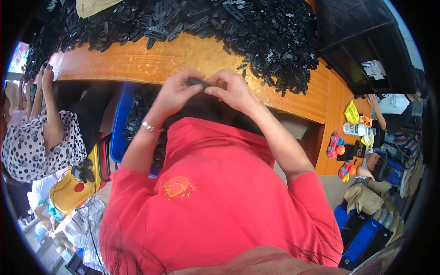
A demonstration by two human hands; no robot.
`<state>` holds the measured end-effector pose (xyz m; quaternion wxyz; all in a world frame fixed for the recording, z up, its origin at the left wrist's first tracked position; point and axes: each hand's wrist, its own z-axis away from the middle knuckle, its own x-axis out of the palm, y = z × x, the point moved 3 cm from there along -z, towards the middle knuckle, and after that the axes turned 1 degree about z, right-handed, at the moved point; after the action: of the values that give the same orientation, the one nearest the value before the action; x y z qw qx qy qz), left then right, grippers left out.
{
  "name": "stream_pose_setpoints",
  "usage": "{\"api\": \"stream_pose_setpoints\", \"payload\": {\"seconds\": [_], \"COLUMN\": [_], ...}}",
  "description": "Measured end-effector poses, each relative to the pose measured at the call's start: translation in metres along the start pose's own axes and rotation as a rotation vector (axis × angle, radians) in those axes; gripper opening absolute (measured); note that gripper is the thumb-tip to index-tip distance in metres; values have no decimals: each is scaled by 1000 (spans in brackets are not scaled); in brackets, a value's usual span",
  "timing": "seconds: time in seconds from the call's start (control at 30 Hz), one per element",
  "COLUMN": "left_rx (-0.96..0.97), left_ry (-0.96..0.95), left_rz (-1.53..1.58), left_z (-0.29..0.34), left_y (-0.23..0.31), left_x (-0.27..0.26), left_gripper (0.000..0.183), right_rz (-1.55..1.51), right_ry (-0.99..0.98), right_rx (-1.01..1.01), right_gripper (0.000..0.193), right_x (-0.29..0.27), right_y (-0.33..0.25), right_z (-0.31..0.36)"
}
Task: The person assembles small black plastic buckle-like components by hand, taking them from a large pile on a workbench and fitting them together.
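Note:
Both my hands meet over the near edge of the wooden table. My left hand point(179, 91) and my right hand point(230, 90) pinch a small black plastic part point(198, 83) between thumbs and fingers, one hand at each end. Fingers cover most of the part, so its exact kind is hidden. Beyond my hands, a heap of long black plastic pieces point(167, 25) lies across the back of the table. To its right spreads a pile of much smaller black pieces point(284, 50).
A blue bin point(120, 123) with black pieces stands left below the table edge. A large black crate point(362, 43) sits at the far right, near toy cars point(335, 145) and a white bottle point(353, 129). A person in a spotted top point(43, 142) is at the left; another person is at the right.

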<state>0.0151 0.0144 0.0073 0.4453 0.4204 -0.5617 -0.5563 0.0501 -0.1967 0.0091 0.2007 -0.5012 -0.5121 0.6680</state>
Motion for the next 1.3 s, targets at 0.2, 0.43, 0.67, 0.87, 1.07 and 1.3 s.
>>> {"api": "stream_pose_setpoints", "payload": {"seconds": [0.2, 0.43, 0.67, 0.87, 1.07, 1.3], "left_rx": [-64, 97, 526, 444, 346, 134], "left_ry": [-50, 354, 593, 512, 584, 489], "left_rz": [-876, -907, -1287, -1299, -1163, -1125], "left_z": [68, 34, -58, -88, -96, -98], "left_y": [51, 42, 45, 28, 14, 24], "left_x": [-97, -115, -118, -136, -144, -136], "left_gripper": [20, 20, 34, 37, 33, 29], "right_rz": [625, 884, 911, 817, 719, 660], "right_ry": [434, 387, 387, 357, 344, 298], "right_rx": [-165, -221, -351, -314, -266, -250], "right_gripper": [13, 17, 18, 21, 22, 21], "right_x": [-69, -73, -67, -65, -64, -56], "right_y": [-2, 16, 16, 14, 11, -2], "right_z": [-19, -39, -38, -38, -40, -34]}}
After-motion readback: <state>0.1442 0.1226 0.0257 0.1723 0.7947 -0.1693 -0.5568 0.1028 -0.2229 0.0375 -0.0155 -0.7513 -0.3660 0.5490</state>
